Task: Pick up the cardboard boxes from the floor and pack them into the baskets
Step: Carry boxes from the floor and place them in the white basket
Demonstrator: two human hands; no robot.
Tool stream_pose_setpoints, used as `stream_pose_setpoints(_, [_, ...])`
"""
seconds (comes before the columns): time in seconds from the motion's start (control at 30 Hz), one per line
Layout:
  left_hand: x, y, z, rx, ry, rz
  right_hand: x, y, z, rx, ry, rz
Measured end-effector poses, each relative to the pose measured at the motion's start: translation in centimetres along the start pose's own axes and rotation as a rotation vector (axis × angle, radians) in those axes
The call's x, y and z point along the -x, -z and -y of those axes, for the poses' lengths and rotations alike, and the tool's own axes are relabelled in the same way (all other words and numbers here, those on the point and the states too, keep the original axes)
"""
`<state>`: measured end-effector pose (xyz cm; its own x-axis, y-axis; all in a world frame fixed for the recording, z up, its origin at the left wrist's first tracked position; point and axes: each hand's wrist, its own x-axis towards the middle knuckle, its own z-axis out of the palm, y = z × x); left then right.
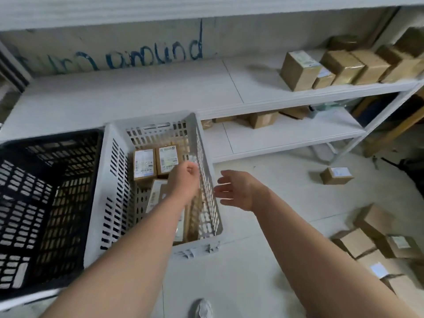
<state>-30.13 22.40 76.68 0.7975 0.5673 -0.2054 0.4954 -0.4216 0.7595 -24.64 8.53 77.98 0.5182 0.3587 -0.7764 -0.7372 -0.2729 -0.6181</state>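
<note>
- Behind the white basket (114, 191), a white shelf (160, 92) runs the full width. Its upper board is bare directly behind the basket, with a row of boxes (344, 65) at its far right end. A lower board to the right of the basket carries a few more boxes (263, 119).
- Right of the basket, the pale floor (263, 260) lies open as a broad strip up to the shelf's front edge.
- Left of the white basket, touching it wall to wall, sits a black basket (23, 203). Its inside is too dark to read.
- The white basket's far rim stands close to the shelf's front edge. Two labelled boxes (144, 165) lie side by side at its far end, and another box (156, 196) lies nearer, partly under the forearm.
- Well to the right of the basket, a heap of boxes (358, 243) lies on the floor at the frame's edge.
- The left hand (183, 177) hangs inside the basket near its right wall. Its fingers (191, 167) are curled and blurred, so I cannot tell whether they hold anything.
- Just outside that right wall, the right hand (236, 189) hovers over bare floor, fingers (221, 180) spread and released.
- A single box (336, 175) lies alone on the floor, far right of the basket, near the shelf's leg.
</note>
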Motion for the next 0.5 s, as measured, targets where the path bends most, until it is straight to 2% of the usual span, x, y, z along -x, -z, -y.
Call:
stream_pose_setpoints(0.07, [1.3,-1.8,-3.1,0.116,-0.020,-0.049,2.0,3.5,0.0,-0.042,0.077,-0.049])
stream_pose_setpoints(0.17, [4.5,-5.5,-7.3,0.264,0.001,-0.018,5.6,9.9,-1.4,-0.099,0.128,-0.141])
stream_pose_setpoints(0.5, [21.2,-27.3,-15.1,0.311,0.061,0.344,17.1,35.6,-15.6,-0.255,0.096,-0.437])
